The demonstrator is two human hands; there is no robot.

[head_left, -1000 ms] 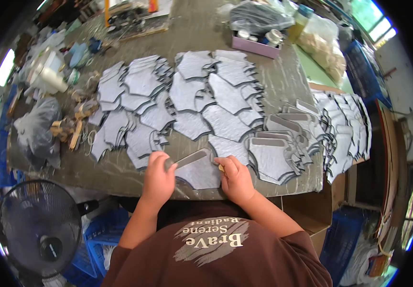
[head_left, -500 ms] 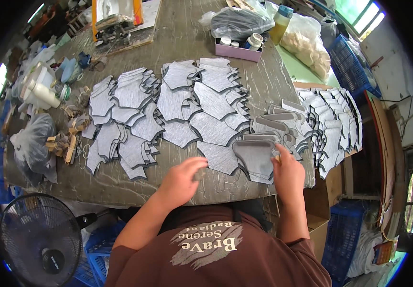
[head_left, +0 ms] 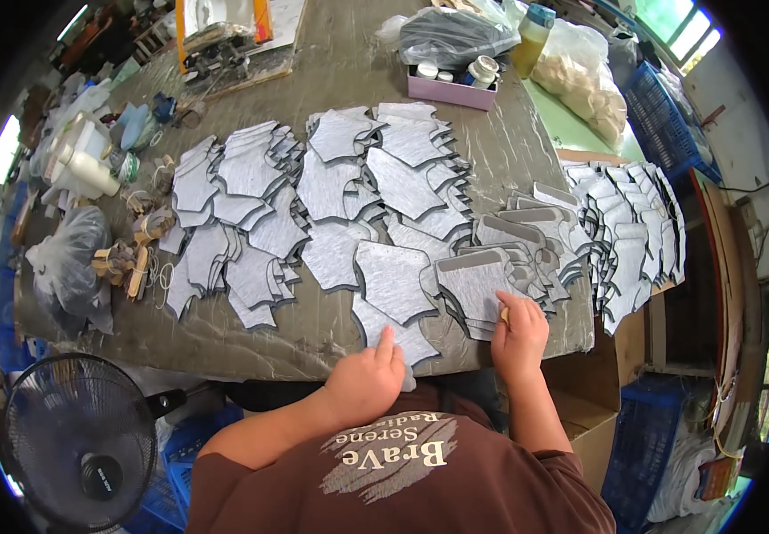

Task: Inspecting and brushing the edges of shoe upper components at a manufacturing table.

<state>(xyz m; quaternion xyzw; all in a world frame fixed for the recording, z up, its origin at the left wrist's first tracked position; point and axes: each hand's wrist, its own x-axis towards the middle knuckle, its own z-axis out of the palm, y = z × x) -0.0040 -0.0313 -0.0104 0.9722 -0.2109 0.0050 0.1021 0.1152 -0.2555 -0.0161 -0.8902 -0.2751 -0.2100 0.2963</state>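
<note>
My left hand [head_left: 368,378] is at the table's front edge, its fingers stretched onto a light grey cut piece [head_left: 393,327] with curved sides. A second grey piece [head_left: 395,278] overlaps that one from above. A bit of something greyish shows beside the left hand, too small to name. My right hand [head_left: 520,336] rests at the lower right of a stack of grey pieces [head_left: 472,283] with a darker band along the top. Its fingers are bent together, and a small yellowish bit shows between them; I cannot make out what it is.
Rows of overlapping grey pieces [head_left: 260,169] cover the middle of the table [head_left: 331,67]. More pieces [head_left: 638,214] lie to the right. Behind are a purple box [head_left: 451,92] with jars and a bottle [head_left: 531,40]. A fan [head_left: 82,440] stands at lower left, and clips and bags lie left.
My left hand has come down toward the front edge and right, onto a grey piece now nearer me. My right hand has moved slightly lower. A lighter piece now tops the right stack.
</note>
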